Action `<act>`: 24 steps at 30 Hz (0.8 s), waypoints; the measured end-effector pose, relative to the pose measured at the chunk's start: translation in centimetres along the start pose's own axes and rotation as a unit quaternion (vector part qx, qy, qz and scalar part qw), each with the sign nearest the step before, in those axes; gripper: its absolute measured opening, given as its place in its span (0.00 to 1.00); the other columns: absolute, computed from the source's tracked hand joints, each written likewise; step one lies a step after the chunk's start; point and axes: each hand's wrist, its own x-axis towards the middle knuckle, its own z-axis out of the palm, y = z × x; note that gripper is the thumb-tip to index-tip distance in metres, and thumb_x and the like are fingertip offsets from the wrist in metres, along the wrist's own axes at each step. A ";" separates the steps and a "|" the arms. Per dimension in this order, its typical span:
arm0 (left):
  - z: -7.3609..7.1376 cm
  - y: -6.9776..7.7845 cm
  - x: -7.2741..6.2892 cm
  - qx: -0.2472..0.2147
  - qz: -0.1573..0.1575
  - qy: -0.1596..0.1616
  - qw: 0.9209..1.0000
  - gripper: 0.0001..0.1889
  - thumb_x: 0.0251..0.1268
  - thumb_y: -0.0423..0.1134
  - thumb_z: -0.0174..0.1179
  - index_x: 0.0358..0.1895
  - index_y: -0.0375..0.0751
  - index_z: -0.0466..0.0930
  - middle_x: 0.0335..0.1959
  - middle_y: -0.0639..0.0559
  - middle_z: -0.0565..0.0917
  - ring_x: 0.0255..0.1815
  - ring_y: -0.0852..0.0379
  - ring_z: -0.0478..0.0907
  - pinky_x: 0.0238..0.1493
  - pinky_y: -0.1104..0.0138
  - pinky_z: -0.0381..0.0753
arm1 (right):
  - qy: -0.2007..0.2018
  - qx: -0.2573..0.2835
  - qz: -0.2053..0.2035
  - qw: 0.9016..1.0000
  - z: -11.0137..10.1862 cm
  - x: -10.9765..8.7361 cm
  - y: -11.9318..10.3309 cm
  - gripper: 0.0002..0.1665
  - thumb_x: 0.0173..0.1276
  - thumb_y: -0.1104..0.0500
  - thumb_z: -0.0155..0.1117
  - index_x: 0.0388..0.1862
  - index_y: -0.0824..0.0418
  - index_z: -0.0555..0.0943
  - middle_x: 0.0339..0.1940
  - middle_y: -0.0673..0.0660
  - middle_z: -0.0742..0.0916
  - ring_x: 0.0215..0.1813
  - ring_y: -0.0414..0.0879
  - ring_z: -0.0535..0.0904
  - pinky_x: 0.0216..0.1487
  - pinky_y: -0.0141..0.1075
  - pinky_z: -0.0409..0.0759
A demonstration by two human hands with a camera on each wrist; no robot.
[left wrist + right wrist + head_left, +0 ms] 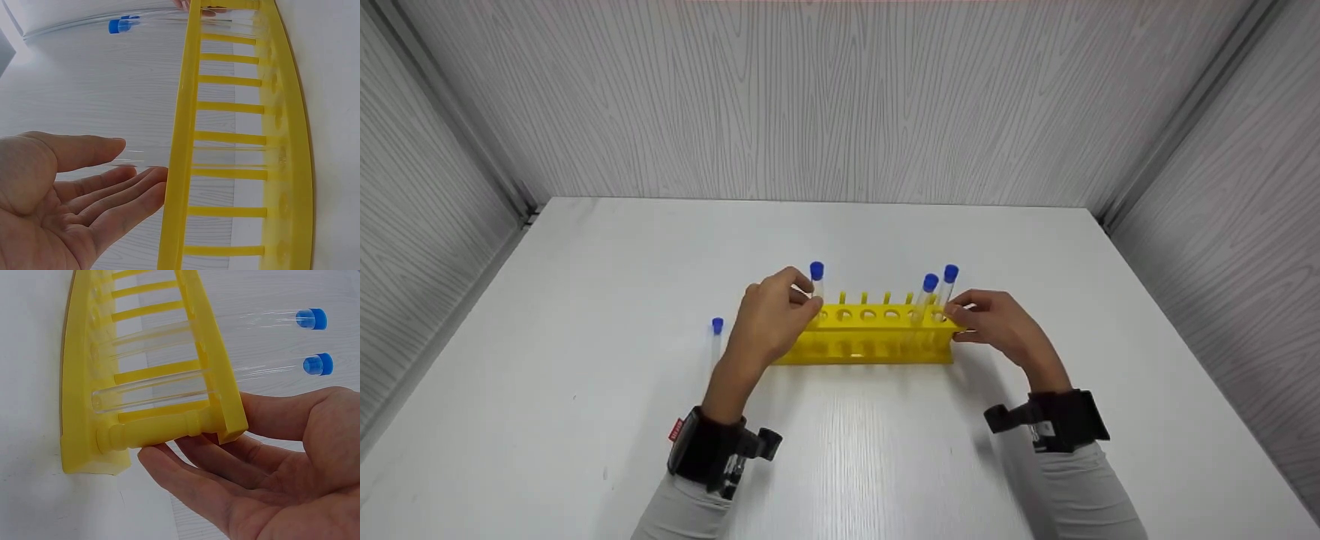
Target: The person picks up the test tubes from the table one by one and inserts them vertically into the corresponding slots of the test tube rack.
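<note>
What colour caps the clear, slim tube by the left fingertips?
Blue cap; shows best in the head view.

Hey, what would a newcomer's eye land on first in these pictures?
Probably the bright yellow rack on the white table, mid-frame in the head view. Next, two blue-capped tubes standing toward its right end, near the right hand, and another by the left hand.

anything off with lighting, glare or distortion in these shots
Head view: soft shadows and a pale sheen on the white table; left wrist view: the base edge of the yellow rack looks bowed, possibly lens distortion; right wrist view: bright reflection streaks along the two clear tubes.
</note>
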 end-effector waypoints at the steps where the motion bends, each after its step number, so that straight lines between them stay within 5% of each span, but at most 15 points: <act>1: 0.0 0.0 0.0 0.000 -0.001 0.000 1.000 0.15 0.72 0.41 0.61 0.54 0.36 0.81 0.50 0.41 0.89 0.51 0.47 0.87 0.53 0.55 0.86 | 0.001 -0.003 0.000 1.000 0.0 0.0 0.0 0.24 0.78 0.50 0.59 0.61 0.66 0.79 0.64 0.66 0.80 0.64 0.57 0.80 0.62 0.44 0.82; 13: -0.4 -0.1 0.0 0.006 -0.015 -0.002 1.000 0.14 0.73 0.41 0.60 0.55 0.38 0.81 0.51 0.42 0.88 0.52 0.47 0.86 0.54 0.56 0.86 | -0.003 -0.003 0.002 1.000 0.0 -0.2 -0.1 0.26 0.78 0.49 0.59 0.63 0.67 0.78 0.64 0.67 0.79 0.65 0.58 0.79 0.63 0.45 0.80; 24: -2.1 -0.9 0.1 0.003 -0.005 0.062 0.998 0.11 0.73 0.40 0.59 0.50 0.37 0.82 0.42 0.43 0.89 0.41 0.49 0.88 0.45 0.56 0.87 | -0.003 -0.003 0.008 1.000 0.0 0.1 0.0 0.24 0.78 0.50 0.58 0.61 0.67 0.78 0.64 0.66 0.79 0.65 0.58 0.80 0.62 0.44 0.81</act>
